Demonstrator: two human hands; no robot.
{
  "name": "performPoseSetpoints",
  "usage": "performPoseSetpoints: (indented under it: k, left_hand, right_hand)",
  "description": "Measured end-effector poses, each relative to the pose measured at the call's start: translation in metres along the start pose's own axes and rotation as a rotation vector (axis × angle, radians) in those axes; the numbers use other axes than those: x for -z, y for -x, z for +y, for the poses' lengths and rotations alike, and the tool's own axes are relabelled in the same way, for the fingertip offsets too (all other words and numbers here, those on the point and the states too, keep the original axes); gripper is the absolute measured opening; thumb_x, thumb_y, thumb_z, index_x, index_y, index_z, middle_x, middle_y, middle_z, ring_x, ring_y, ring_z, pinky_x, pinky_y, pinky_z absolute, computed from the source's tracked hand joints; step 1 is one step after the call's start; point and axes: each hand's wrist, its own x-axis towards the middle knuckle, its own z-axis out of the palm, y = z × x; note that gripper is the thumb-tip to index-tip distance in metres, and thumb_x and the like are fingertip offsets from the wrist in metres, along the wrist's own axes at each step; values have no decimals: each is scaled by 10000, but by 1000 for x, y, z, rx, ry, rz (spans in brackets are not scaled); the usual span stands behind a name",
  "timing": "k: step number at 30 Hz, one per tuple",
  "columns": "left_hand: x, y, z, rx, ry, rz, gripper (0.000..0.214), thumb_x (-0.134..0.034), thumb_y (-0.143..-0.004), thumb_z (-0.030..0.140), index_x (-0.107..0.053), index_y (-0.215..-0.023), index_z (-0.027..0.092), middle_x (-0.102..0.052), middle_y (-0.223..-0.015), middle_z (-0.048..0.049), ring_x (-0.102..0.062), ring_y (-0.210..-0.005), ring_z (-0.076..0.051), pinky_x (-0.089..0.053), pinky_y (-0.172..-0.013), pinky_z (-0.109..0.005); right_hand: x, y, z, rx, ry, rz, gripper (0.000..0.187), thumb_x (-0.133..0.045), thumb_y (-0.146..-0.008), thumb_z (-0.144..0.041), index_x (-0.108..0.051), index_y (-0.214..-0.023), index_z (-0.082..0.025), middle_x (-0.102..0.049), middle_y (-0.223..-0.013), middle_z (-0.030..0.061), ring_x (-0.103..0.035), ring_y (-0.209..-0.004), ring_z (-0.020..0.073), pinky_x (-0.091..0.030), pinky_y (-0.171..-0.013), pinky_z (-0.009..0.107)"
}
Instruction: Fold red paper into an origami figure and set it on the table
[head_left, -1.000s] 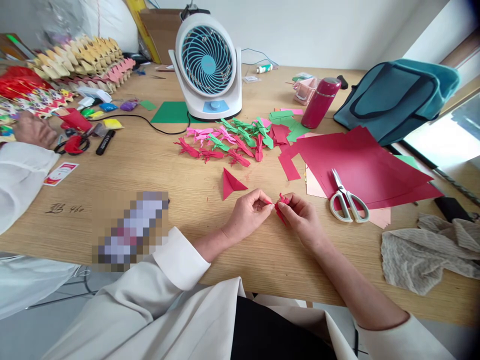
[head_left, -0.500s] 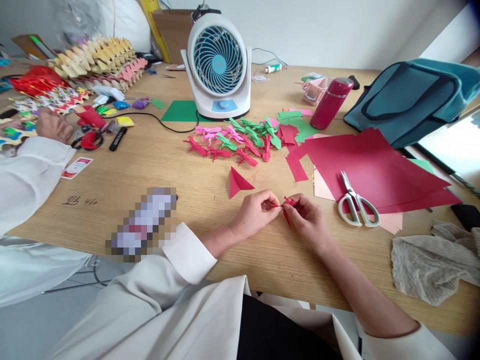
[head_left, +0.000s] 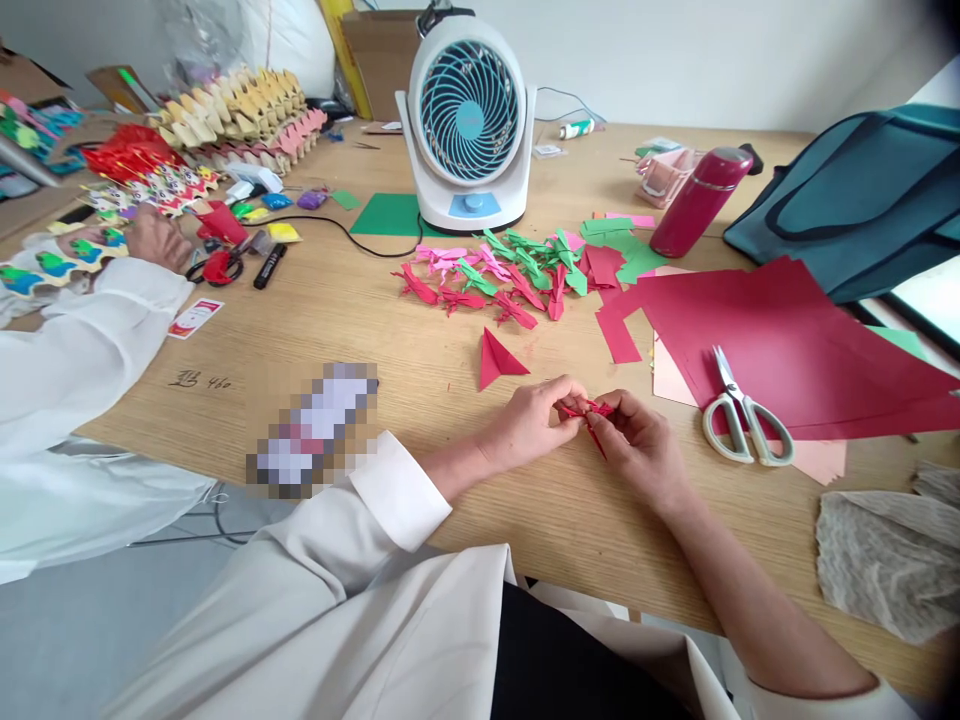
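Note:
My left hand [head_left: 534, 424] and my right hand [head_left: 643, 448] meet over the wooden table [head_left: 390, 330], both pinching one small folded red paper piece [head_left: 592, 412] between their fingertips. A folded red paper triangle [head_left: 496, 361] lies just beyond my left hand. Farther back sits a scatter of finished red, pink and green folded paper figures [head_left: 495, 277]. White-handled scissors [head_left: 742, 417] rest on a stack of red paper sheets [head_left: 787, 340] to the right of my right hand.
A white and blue desk fan [head_left: 469, 120] stands at the back, with a red flask [head_left: 697, 204] and a teal bag [head_left: 862, 200] to its right. A grey cloth [head_left: 885, 560] lies at the front right. Another person's sleeve [head_left: 82, 350] and hand [head_left: 154, 238] are at the left among colourful paper items.
The view has shifted so everything sits further right in the frame. My hands stay together on the small red paper piece, fingers working it slightly.

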Motion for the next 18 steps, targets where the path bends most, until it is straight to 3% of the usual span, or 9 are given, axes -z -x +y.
performPoseSetpoints:
  k: [8, 18]
  left_hand:
    - [-1, 1, 1, -2, -20, -52, 276, -559, -796, 34, -526, -1007, 208, -683, -907, 3, -675, -859, -128, -511, -760, -234]
    - [-2, 2, 3, 3, 24, -60, 214, -559, -850, 90, -511, -1016, 215, -645, -863, 8, -658, -830, -132, -505, -750, -242]
  right_hand:
    - [3, 1, -1, 16, 85, -69, 244, -621, -913, -460, -630, -870, -220, -601, -749, 13, -487, -646, 151, -371, -587, 287]
    - [5, 1, 5, -7, -8, -103, 224, -639, -906, -456, -632, -928, -233, -628, -823, 26, -534, -700, 169, -399, -619, 298]
